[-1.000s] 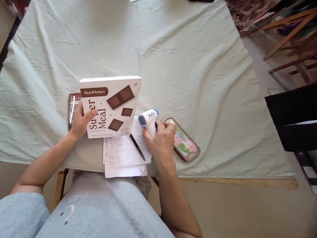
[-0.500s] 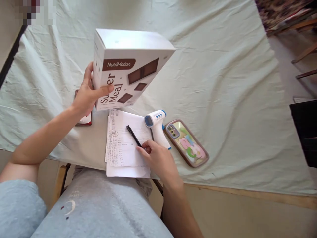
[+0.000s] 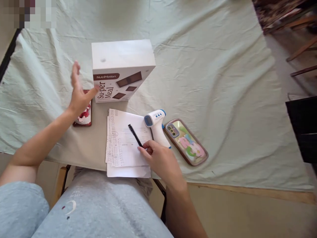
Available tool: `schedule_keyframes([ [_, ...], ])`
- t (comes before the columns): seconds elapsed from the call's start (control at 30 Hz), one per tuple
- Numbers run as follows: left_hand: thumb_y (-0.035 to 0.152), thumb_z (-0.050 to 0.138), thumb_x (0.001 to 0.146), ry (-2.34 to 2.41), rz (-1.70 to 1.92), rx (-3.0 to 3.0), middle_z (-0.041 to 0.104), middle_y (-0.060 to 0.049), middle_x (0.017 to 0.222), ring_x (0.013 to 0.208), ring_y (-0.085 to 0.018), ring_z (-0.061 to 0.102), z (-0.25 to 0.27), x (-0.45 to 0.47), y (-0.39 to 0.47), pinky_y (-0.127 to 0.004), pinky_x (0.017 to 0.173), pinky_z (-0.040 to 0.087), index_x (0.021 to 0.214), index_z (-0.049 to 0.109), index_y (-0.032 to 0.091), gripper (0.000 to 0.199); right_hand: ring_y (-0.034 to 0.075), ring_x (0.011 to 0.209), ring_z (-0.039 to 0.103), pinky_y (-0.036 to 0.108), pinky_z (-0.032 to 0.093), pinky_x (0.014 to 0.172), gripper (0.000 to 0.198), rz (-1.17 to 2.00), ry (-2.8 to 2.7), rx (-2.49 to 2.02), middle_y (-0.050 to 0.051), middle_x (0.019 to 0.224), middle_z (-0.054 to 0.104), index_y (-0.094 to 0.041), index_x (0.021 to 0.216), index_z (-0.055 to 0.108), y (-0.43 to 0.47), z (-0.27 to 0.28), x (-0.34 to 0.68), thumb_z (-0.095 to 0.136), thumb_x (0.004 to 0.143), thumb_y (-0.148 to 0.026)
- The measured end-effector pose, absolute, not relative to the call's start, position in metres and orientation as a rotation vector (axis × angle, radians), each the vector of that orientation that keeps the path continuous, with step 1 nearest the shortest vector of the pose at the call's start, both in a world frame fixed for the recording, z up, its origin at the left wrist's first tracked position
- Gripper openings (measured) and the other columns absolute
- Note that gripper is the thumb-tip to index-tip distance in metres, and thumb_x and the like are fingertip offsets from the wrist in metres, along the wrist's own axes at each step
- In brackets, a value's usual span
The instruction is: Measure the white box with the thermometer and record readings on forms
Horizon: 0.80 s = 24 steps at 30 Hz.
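A white and brown "NutriMotion" meal box (image 3: 123, 76) stands upright on the cloth-covered table. My left hand (image 3: 80, 94) is beside the box's left side, fingers spread and slightly blurred, the thumb tip close to the box's front edge. Partly behind that hand lies a phone (image 3: 84, 115) with a red and white picture. My right hand (image 3: 160, 162) pinches the lower end of a black pen (image 3: 135, 135) over a stack of written papers (image 3: 128, 155). Just beyond the right hand lies a white and blue infrared thermometer (image 3: 158, 129).
A phone in a colourful case (image 3: 187, 142) lies camera side up, right of the thermometer. The pale green tablecloth (image 3: 235, 115) is wrinkled, and the table's front edge runs close to my body. A black object (image 3: 300, 129) and wooden furniture stand off the right side.
The box has come down and left, and now stands on the table. My left hand has let go of it and opened to the left. The right hand has barely moved.
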State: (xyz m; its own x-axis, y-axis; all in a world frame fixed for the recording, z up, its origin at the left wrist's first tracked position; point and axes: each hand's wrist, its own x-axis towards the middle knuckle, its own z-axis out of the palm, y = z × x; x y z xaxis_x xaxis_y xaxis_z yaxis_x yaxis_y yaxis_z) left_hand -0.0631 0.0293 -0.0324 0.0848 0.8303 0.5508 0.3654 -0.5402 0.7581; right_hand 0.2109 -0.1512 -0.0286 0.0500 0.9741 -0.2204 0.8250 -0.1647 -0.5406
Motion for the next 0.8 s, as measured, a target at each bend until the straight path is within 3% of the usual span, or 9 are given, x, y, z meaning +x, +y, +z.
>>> schedule_keyframes([
  [0.07, 0.039, 0.064, 0.084, 1.274, 1.674, 2.143, 0.047, -0.005, 0.138, 0.136, -0.028, 0.037, -0.017, -0.06, 0.001, -0.051, 0.112, 0.033, 0.134, 0.041, 0.032, 0.055, 0.015, 0.046, 0.049, 0.027, 0.034, 0.047, 0.022, 0.857, -1.645, -1.939, -0.002, 0.051, 0.054, -0.023, 0.069, 0.056, -0.152, -0.018, 0.212, 0.061, 0.079, -0.041],
  [0.17, 0.021, 0.055, 0.084, 0.741, 1.374, 2.79, 0.065, -0.001, 0.091, 0.09, -0.019, 0.061, -0.01, -0.046, -0.041, -0.04, 0.087, 0.047, 0.111, 0.058, 0.026, 0.028, 0.012, 0.042, 0.047, 0.025, 0.035, 0.041, 0.02, 0.888, -1.362, -1.758, -0.004, 0.053, 0.052, -0.023, 0.071, 0.051, -0.15, -0.007, 0.207, 0.063, 0.078, -0.039],
  [0.23, 0.016, 0.053, 0.085, 0.354, 1.105, 2.951, 0.056, 0.004, 0.06, 0.058, -0.013, 0.053, -0.021, -0.035, -0.063, -0.03, 0.065, 0.047, 0.096, 0.06, 0.02, 0.014, 0.012, 0.045, 0.05, 0.026, 0.04, 0.044, 0.021, 0.918, -1.293, -1.651, -0.004, 0.055, 0.054, -0.024, 0.069, 0.046, -0.146, -0.007, 0.201, 0.064, 0.076, -0.032],
  [0.3, 0.017, 0.051, 0.089, 0.306, 0.943, 2.997, 0.051, 0.005, 0.049, 0.046, -0.012, 0.047, -0.037, -0.027, -0.079, -0.028, 0.054, 0.042, 0.084, 0.059, 0.017, 0.009, 0.013, 0.051, 0.056, 0.027, 0.046, 0.05, 0.019, 1.03, -1.31, -1.547, -0.003, 0.058, 0.058, -0.024, 0.07, 0.045, -0.138, -0.011, 0.193, 0.061, 0.078, -0.029],
  [0.4, 0.019, 0.048, 0.092, 0.428, 0.846, 2.988, 0.054, 0.003, 0.048, 0.043, -0.012, 0.05, -0.059, -0.023, -0.09, -0.027, 0.052, 0.04, 0.076, 0.057, 0.015, 0.019, 0.016, 0.063, 0.065, 0.031, 0.053, 0.061, 0.008, 1.259, -1.361, -1.433, 0.001, 0.07, 0.068, -0.022, 0.083, 0.055, -0.126, -0.021, 0.182, 0.055, 0.083, -0.03],
  [0.47, 0.019, 0.047, 0.092, 0.458, 0.818, 2.985, 0.055, 0.003, 0.049, 0.044, -0.012, 0.052, -0.067, -0.025, -0.093, -0.027, 0.053, 0.041, 0.076, 0.057, 0.014, 0.019, 0.016, 0.068, 0.066, 0.032, 0.054, 0.064, 0.013, 1.33, -1.395, -1.413, 0.003, 0.077, 0.071, -0.02, 0.089, 0.059, -0.119, -0.029, 0.176, 0.055, 0.084, -0.032],
  [0.63, 0.02, 0.043, 0.093, 0.517, 0.774, 2.962, 0.056, 0.003, 0.049, 0.044, -0.011, 0.051, -0.071, -0.027, -0.095, -0.027, 0.054, 0.042, 0.07, 0.055, 0.017, 0.026, 0.011, 0.046, 0.051, 0.025, 0.041, 0.045, 0.024, 1.258, -1.357, -1.503, -0.005, 0.053, 0.054, -0.022, 0.069, 0.05, -0.116, -0.047, 0.164, 0.063, 0.08, -0.039],
  [0.8, 0.02, 0.044, 0.092, 0.54, 0.744, 2.909, 0.058, 0.002, 0.05, 0.045, -0.011, 0.052, -0.071, -0.026, -0.096, -0.028, 0.055, 0.043, 0.068, 0.055, 0.017, 0.027, 0.011, 0.045, 0.048, 0.025, 0.039, 0.047, 0.024, 1.055, -1.409, -1.624, -0.005, 0.05, 0.052, -0.023, 0.063, 0.048, -0.122, -0.057, 0.158, 0.061, 0.08, -0.034],
])
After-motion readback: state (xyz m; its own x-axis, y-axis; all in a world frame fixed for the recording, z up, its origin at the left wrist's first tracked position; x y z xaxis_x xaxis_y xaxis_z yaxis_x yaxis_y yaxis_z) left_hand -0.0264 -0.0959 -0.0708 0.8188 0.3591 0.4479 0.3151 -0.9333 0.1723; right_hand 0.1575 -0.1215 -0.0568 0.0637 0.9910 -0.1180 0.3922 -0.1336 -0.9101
